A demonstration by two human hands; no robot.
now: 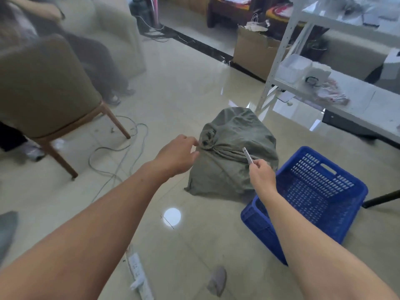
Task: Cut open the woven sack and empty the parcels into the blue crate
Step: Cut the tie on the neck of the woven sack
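A grey-green woven sack (233, 148) stands on the tiled floor, its neck bunched and tied at the upper left (206, 142). My left hand (178, 155) reaches toward that tied neck with fingers apart, just short of it. My right hand (262, 175) grips a small silver cutter (247, 155), its blade pointing up over the sack's right side. The blue crate (337, 204) sits empty on the floor to the right of the sack. No parcels are visible.
A tan chair (43, 89) stands at left with a seated person behind it. Loose cables (116, 148) trail across the floor. A power strip (138, 276) lies near my feet. White metal shelving (324, 87) and a cardboard box (255, 53) fill the right.
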